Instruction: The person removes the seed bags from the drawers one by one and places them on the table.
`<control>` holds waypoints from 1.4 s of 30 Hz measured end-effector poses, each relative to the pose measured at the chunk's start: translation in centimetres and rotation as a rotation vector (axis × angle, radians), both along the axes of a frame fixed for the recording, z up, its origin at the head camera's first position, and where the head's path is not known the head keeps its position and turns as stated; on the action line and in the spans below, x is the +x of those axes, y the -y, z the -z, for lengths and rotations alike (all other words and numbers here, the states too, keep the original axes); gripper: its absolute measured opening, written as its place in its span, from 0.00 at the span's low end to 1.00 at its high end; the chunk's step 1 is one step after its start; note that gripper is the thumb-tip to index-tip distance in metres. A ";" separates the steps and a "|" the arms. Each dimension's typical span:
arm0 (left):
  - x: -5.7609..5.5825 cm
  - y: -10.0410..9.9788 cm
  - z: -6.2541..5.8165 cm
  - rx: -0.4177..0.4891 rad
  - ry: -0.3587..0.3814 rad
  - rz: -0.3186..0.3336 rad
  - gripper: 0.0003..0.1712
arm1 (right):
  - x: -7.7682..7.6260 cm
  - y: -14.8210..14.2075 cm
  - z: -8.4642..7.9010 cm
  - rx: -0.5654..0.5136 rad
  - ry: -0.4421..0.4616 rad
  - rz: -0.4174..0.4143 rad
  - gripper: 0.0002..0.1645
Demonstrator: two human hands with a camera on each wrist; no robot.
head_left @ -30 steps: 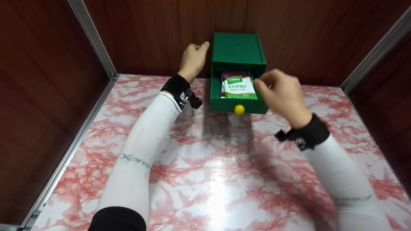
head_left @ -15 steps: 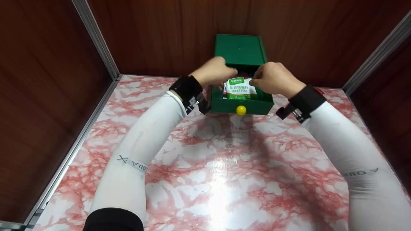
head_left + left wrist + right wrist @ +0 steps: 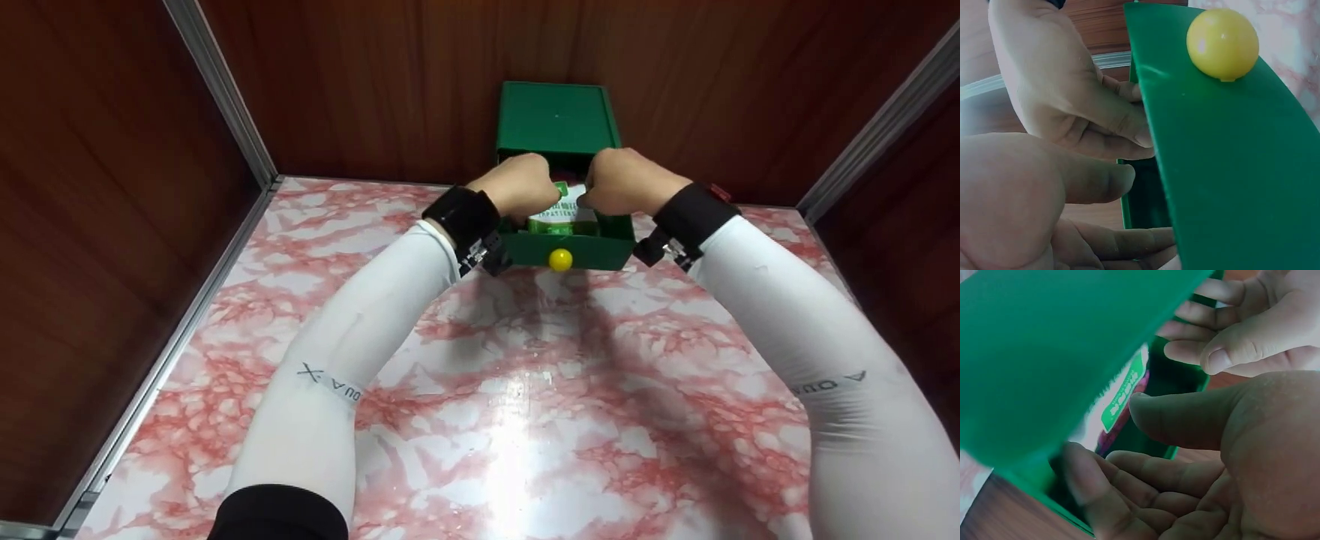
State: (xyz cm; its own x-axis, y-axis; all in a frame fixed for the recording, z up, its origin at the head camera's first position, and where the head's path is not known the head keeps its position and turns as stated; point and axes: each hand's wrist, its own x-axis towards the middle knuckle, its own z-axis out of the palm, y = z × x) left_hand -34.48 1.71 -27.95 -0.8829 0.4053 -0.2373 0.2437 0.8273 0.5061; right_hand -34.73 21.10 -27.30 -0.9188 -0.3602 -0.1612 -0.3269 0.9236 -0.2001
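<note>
A green box [image 3: 556, 116] has its drawer [image 3: 596, 253] pulled out, with a yellow knob [image 3: 560, 260] on the front. White-and-green packets marked "IMPATIENS" [image 3: 561, 225] lie inside; a purple packet edge [image 3: 1119, 426] shows beneath. My left hand [image 3: 525, 184] reaches over the drawer's left side, its fingers fairly straight and thumb apart in the left wrist view. From the other side comes my right hand [image 3: 634, 180], thumb and fingers spread around space beside the packets in the right wrist view. The drawer front hides some fingertips.
The box stands against the brown wood-look back wall [image 3: 360, 90], on a red-and-white marbled table [image 3: 450, 420]. Metal strips [image 3: 225, 90] edge the side walls. A small red thing [image 3: 720, 192] shows behind the right wristband.
My left hand has moved from beside the box to over the drawer. The right hand has come inward to the packets. The drawer stays pulled out.
</note>
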 end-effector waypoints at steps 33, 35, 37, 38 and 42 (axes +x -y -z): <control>0.1 -0.3 1.2 -0.050 -0.138 0.020 0.16 | -0.3 0.9 0.9 0.076 -0.021 -0.046 0.22; 0.1 -0.3 1.3 -0.043 -0.134 0.021 0.16 | -0.2 0.9 0.8 0.073 -0.033 -0.040 0.22; 0.1 -0.3 1.3 -0.039 -0.130 0.020 0.17 | 0.0 0.9 0.8 0.069 -0.044 -0.034 0.22; 0.2 -0.3 1.4 -0.038 -0.129 0.017 0.17 | 0.0 1.0 0.8 0.068 -0.046 -0.030 0.21; 0.3 -0.4 1.4 -0.056 -0.127 0.002 0.16 | 0.3 1.3 0.9 0.064 -0.042 -0.018 0.20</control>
